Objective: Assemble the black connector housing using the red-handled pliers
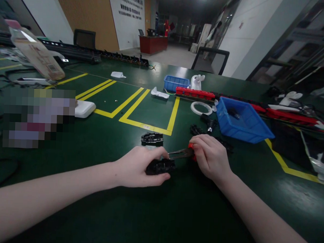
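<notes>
My left hand [141, 166] is closed around a small black plastic part [162, 166], thumb above it and fingers below. Red-handled pliers [182, 153] are gripped in my right hand [211, 155], their metal jaws pointing left toward my left thumb. The jaw tips reach the near side of the thumb; whether they touch the part I cannot tell. Just beyond my left hand lies a second black part [152, 139] on the green table [137, 220]. Past my right hand rest more black pieces [208, 122], partly hidden by it.
A large blue bin [243, 120] stands right of my right hand, near a white tape roll [201, 108]. Farther back are a smaller blue basket [176, 83] and a long red strip [195, 93]. At left are a white box [85, 109] and a bottle [36, 53].
</notes>
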The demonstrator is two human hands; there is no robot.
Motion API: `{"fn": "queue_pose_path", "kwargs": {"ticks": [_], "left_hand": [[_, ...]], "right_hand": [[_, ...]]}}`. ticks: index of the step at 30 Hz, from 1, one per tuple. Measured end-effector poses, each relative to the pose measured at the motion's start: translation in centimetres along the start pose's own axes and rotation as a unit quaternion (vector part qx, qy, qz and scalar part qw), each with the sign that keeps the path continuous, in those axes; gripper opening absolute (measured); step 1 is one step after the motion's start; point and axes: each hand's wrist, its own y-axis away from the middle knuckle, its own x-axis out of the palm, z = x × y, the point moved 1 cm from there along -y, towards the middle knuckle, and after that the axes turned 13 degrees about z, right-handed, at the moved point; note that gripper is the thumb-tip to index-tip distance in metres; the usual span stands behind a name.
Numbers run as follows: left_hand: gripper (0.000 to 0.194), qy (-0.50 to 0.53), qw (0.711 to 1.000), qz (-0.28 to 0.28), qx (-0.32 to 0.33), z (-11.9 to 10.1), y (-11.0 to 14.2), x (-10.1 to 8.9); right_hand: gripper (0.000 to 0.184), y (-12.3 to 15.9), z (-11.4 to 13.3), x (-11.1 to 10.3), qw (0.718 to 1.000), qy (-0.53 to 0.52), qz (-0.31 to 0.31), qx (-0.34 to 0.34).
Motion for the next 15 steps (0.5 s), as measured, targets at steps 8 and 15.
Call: {"fn": "queue_pose_path", "kwargs": {"ticks": [8, 15], "left_hand": [[0.029, 0.025, 0.999, 0.007, 0.018, 0.39, -0.43, -0.24], [0.031, 0.017, 1.0, 0.005, 0.007, 0.46, -0.3, -0.23]], "right_hand": [[0.023, -0.06, 0.23, -0.07, 0.999, -0.041, 0.03, -0.013], [0.019, 0.15, 0.31, -0.15, 0.999, -0.01, 0.03, -0.043]]}}
